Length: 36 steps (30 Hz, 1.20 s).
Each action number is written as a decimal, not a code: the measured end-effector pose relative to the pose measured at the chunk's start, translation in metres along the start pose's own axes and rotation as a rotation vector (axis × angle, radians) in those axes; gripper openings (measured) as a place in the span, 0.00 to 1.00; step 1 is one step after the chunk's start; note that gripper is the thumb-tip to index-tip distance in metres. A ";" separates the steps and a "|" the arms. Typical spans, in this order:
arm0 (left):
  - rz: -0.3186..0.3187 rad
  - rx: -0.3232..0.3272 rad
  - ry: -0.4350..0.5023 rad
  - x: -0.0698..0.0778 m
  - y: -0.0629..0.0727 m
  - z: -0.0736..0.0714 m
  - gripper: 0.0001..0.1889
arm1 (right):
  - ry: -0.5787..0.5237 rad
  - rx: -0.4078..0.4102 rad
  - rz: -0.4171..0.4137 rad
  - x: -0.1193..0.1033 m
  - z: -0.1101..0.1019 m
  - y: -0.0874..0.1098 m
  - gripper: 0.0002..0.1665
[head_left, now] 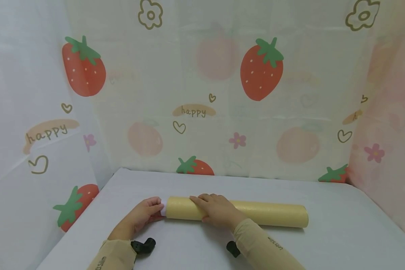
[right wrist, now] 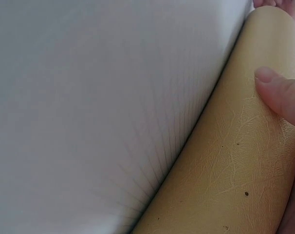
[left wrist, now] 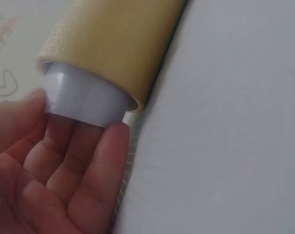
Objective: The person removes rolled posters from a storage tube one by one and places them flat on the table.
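Observation:
A long yellow-gold roll (head_left: 273, 214) with a finely creased, leather-like surface lies crosswise on the white table. From its left end sticks a short, smooth white inner tube (left wrist: 84, 92); the rest of it is hidden inside the roll. My left hand (head_left: 146, 213) pinches this white end, with the thumb on one side and the fingers on the other. Over the roll, left of its middle, lies my right hand (head_left: 219, 210), gripping it. In the right wrist view the thumb (right wrist: 281, 95) presses on the roll's surface, while most of the fingers are hidden.
The white table (head_left: 337, 213) reaches back to a cloth wall (head_left: 222, 150) printed with strawberries, flowers and hearts. Similar cloth stands at both sides. Black camera mounts (head_left: 144, 246) stick out from both wrists, close to the tabletop.

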<state>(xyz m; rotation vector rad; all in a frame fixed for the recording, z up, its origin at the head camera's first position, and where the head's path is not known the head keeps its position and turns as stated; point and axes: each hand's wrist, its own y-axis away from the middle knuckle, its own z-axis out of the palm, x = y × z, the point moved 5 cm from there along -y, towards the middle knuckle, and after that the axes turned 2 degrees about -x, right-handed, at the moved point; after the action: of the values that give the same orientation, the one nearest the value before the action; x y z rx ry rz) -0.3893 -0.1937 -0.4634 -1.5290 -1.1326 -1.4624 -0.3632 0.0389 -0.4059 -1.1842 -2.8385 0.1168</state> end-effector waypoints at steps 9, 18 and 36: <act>-0.003 0.060 0.031 0.001 0.004 -0.006 0.07 | 0.011 -0.002 -0.001 0.000 0.001 -0.001 0.45; -0.010 0.085 0.032 0.001 0.005 -0.011 0.07 | -0.001 -0.005 0.007 0.000 0.000 -0.001 0.46; -0.031 0.147 0.018 -0.001 0.009 -0.026 0.07 | -0.010 -0.026 0.016 0.001 0.002 -0.001 0.45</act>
<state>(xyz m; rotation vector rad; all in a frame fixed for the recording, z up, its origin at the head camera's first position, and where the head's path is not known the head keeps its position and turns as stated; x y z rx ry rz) -0.3899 -0.2215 -0.4610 -1.4006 -1.2300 -1.3778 -0.3645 0.0389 -0.4077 -1.2141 -2.8481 0.0873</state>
